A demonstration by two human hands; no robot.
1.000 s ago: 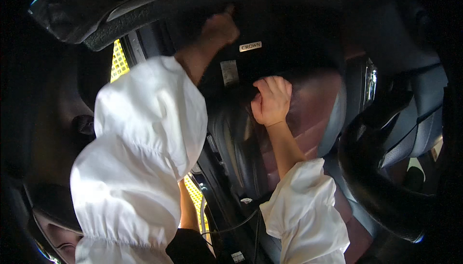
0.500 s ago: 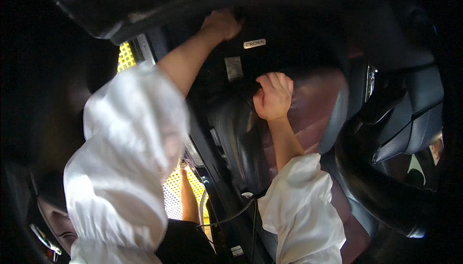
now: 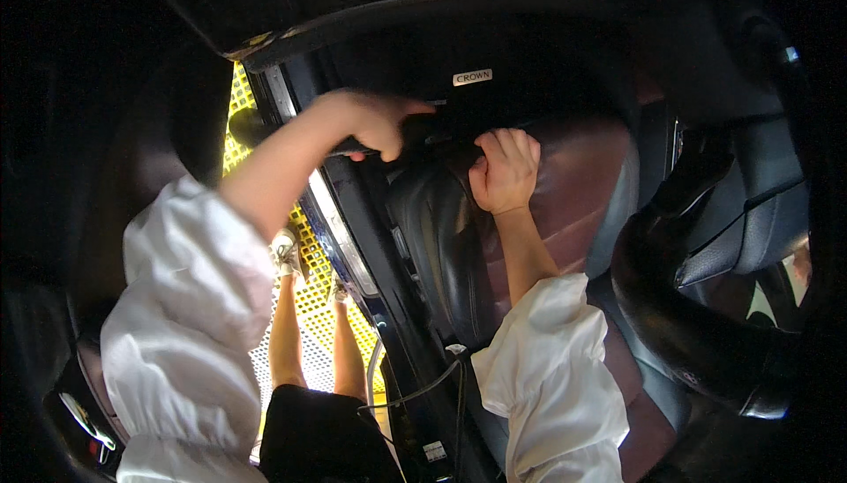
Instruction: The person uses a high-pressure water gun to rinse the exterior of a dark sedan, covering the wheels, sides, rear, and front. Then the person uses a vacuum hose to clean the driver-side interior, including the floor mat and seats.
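My left hand [image 3: 375,126], blurred, is over the dark carpeted sill beside a silver badge [image 3: 472,77]. One finger stretches rightward; the others curl round a dark object with a red bit [image 3: 356,156] that I cannot make out. My right hand [image 3: 507,165] is closed, fingers curled on the edge of a maroon and black leather seat [image 3: 573,183]. Both forearms wear loose white sleeves.
A steering wheel [image 3: 640,289] is at the right. A metal door sill [image 3: 340,245] runs beside yellow grating [image 3: 313,254], where my legs and shoes show. A thin cable [image 3: 415,395] crosses low. A dark panel arches along the top.
My left hand has moved down toward my right hand, and a dark object with red now shows under it. My right hand has barely moved. The legs show more.
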